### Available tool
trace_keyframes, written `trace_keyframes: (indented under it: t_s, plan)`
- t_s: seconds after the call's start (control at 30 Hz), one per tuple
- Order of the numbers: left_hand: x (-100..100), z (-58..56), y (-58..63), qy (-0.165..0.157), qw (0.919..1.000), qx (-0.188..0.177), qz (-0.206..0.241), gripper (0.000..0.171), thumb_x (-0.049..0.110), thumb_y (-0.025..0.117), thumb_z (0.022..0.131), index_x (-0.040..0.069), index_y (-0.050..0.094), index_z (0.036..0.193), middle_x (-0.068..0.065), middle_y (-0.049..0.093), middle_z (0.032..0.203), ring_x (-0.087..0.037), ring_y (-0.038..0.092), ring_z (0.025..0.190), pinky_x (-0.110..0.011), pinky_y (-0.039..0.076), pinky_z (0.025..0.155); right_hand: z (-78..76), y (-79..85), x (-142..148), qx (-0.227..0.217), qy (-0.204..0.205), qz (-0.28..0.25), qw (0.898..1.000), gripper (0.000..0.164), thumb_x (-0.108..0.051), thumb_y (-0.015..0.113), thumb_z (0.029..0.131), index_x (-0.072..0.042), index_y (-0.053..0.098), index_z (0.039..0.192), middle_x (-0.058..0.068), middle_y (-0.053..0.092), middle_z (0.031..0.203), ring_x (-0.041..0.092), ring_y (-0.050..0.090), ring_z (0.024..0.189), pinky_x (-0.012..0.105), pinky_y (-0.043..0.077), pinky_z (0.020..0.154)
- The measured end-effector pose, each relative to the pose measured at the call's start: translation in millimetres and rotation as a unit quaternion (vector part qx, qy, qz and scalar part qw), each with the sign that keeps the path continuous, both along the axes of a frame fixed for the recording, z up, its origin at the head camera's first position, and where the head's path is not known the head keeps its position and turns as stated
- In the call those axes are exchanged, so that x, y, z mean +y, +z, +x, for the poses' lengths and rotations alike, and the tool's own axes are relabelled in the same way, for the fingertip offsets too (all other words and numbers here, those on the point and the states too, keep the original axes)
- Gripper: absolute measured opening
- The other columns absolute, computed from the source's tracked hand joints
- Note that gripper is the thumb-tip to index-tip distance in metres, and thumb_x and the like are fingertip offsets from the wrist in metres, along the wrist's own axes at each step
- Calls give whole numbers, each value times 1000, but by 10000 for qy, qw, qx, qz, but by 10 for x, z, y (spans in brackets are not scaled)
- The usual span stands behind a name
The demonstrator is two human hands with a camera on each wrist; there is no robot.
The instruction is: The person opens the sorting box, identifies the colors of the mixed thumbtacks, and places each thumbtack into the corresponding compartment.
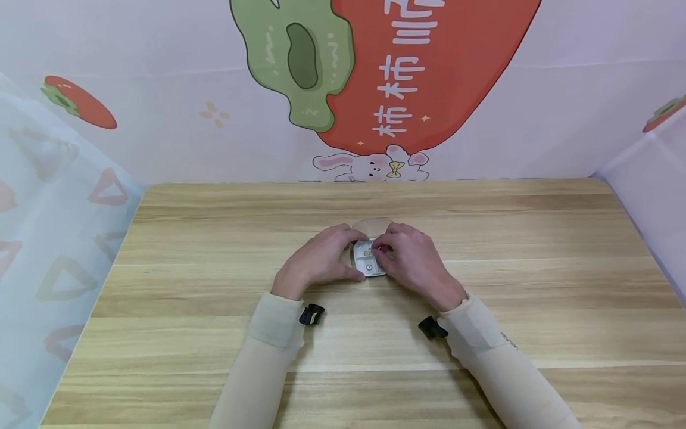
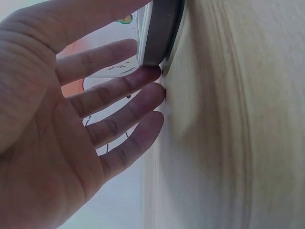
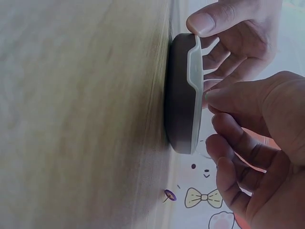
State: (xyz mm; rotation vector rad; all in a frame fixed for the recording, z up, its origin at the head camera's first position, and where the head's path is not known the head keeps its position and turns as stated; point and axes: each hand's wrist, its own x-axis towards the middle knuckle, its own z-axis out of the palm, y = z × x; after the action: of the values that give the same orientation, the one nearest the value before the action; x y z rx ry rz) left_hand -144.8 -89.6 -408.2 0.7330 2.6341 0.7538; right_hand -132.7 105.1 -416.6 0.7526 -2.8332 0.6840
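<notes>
A small case (image 1: 367, 264), with a white compartmented inside and a dark outer shell (image 3: 180, 102), lies on the wooden table with its beige lid (image 1: 373, 226) raised behind. Small round studs (image 1: 369, 267) sit in its compartments. My left hand (image 1: 327, 256) holds the case by its left side, thumb at the near edge and fingers at the far one. Over the right part of the case is my right hand (image 1: 412, 262), thumb and forefinger tips brought close together. Whatever may be between those tips is hidden. The other right fingers are loosely curled.
A single small stud (image 3: 170, 195) with a purple-and-gold round head and a thin pin lies on the table beyond the case. Behind the table (image 1: 214, 357) hangs a printed cloth (image 1: 177, 125), with further cloth at both sides.
</notes>
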Motion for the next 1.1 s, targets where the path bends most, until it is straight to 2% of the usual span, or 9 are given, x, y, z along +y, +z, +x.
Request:
trace_keyframes:
  t_s: [0.37, 1.1]
  plan:
    - [14, 0, -13, -93, 9999, 89, -9, 66, 40, 79, 66, 19, 56, 124, 6, 54, 117, -11, 47, 100, -24, 36, 87, 17, -3, -17, -68, -72, 139, 9999, 10, -23, 66, 80, -15, 70, 85, -8, 52, 76, 9, 45, 66, 24, 38, 58]
    - [22, -1, -2, -149, 9999, 65, 37, 65, 38, 80, 65, 18, 57, 122, 7, 55, 111, -12, 49, 96, -24, 38, 83, 15, 5, -17, -134, -101, 301, 9994, 14, -23, 65, 82, -15, 73, 90, -5, 57, 77, 9, 46, 65, 24, 38, 57]
